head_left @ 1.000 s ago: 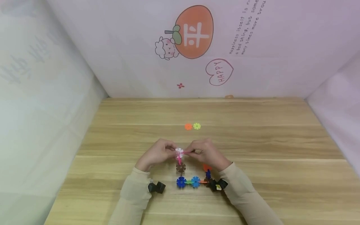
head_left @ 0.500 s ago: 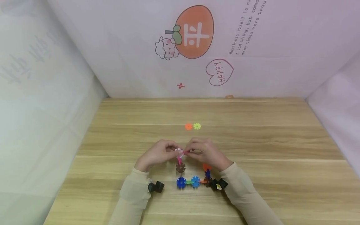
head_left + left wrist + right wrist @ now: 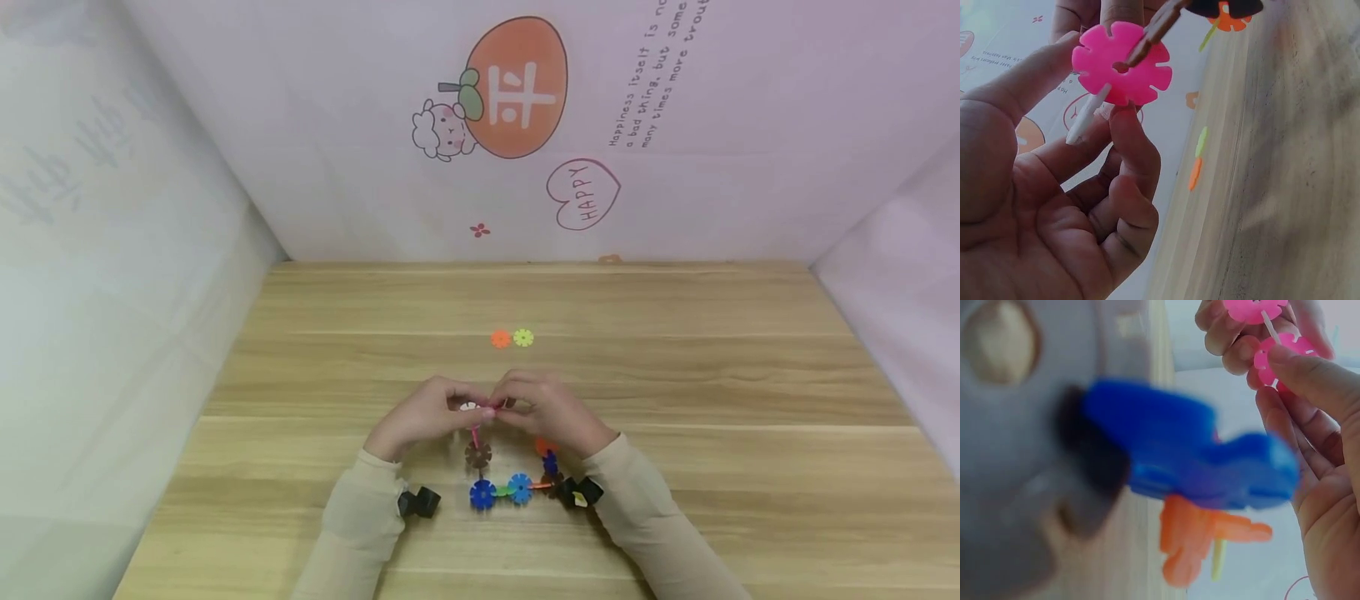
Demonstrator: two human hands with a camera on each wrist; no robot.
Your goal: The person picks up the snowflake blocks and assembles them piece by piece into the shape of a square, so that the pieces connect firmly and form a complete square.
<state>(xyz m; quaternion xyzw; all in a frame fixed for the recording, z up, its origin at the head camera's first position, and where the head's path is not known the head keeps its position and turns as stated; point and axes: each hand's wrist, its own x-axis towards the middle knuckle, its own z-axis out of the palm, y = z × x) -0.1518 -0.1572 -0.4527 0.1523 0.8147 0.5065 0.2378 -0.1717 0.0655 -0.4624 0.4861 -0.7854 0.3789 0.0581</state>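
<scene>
Slotted snowflake discs form a bent chain: a white disc (image 3: 468,407), a pink disc (image 3: 1107,47), a brown disc (image 3: 477,455), a dark blue disc (image 3: 482,494), a light blue disc (image 3: 519,488) and others. My left hand (image 3: 427,408) holds the chain around the white disc, thumb reaching rightward. My right hand (image 3: 551,408) pinches another pink disc (image 3: 1266,362) between thumb and fingers. In the right wrist view the white disc stands edge-on between both pink discs. Fingertips of the two hands meet there and partly hide the joint.
A loose orange disc (image 3: 500,338) and a yellow disc (image 3: 522,337) lie side by side on the wooden table (image 3: 675,358) beyond the hands. The chain's other end, with an orange disc (image 3: 546,447), passes beside the right wrist. White printed cloth (image 3: 360,167) stands behind.
My left thumb and fingers have slid right, onto the pink disc at my right fingertips, mostly covering it. The chain's lower part has shifted slightly toward the person.
</scene>
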